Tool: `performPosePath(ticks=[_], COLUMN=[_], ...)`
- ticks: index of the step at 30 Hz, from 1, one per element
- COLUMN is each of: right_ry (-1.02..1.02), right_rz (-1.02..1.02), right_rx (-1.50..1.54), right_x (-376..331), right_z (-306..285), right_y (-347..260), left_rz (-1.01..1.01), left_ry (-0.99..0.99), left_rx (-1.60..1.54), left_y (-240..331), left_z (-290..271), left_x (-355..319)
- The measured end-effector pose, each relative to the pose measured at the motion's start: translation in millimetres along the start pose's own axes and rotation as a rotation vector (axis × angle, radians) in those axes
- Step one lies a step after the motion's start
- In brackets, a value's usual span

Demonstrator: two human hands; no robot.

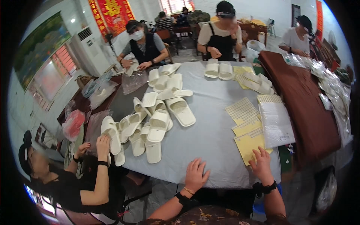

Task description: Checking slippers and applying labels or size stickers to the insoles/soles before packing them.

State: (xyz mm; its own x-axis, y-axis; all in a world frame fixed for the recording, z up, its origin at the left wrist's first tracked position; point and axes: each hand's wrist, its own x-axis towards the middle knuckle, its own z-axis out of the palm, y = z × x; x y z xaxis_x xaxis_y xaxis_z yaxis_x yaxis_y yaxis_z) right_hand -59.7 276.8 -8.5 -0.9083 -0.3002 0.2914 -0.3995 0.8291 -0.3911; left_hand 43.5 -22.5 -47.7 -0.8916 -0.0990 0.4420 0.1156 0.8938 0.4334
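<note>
My left hand (pixel 196 174) lies on the grey-covered table (pixel 202 140) near its front edge, fingers stretched out and nothing in them. At the lower corner of a yellow sticker sheet (pixel 245 147) is my right hand (pixel 261 165), its fingers apart and slightly bent; I cannot tell whether they touch the paper. More yellow sheets with rows of small labels (pixel 243 111) lie just beyond. Beside them sits a stack of clear plastic bags (pixel 276 123). A heap of cream-white slippers (pixel 159 125) covers the left part of the table.
At the left, a seated person (pixel 93 182) handles slippers at the table edge. Others work at the far side, near a pair of slippers (pixel 218 70) and several more on yellow sheets (pixel 258 83). A brown-covered surface (pixel 300 112) with clear packaging (pixel 332 88) runs along the right.
</note>
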Motion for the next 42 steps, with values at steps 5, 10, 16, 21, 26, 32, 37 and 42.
performPosePath(ticks=[5, 10, 16, 21, 26, 32, 37, 42], right_ry=[-0.049, -0.242, -0.479, -0.632, -0.565, -0.560, -0.533, -0.571], right_rz=[-0.077, -0.125, -0.087, -0.070, 0.001, -0.030, -0.009, -0.039], right_rx=[0.049, -0.031, -0.153, -0.200, -0.309, -0.304, -0.211, -0.398], right_x=[53, 138, 201, 222, 215, 209, 208, 200], right_z=[-4, -7, 4, 10, 3, 2, 6, 4], right_y=[26, 48, 65, 76, 66, 67, 69, 51], left_rz=[0.036, 0.030, 0.036, -0.009, 0.010, 0.011, 0.023, 0.009], left_ry=[0.015, 0.024, 0.026, -0.015, 0.011, 0.016, 0.033, 0.020], left_rx=[-0.025, -0.005, -0.003, 0.006, -0.042, -0.041, -0.034, -0.030], left_y=[0, 1, 2, 3, 2, 3, 4, 3], left_z=[-1, -2, -3, -6, -6, -8, -8, -7], left_x=[0, 1, 2, 1, 1, 1, 2, 2])
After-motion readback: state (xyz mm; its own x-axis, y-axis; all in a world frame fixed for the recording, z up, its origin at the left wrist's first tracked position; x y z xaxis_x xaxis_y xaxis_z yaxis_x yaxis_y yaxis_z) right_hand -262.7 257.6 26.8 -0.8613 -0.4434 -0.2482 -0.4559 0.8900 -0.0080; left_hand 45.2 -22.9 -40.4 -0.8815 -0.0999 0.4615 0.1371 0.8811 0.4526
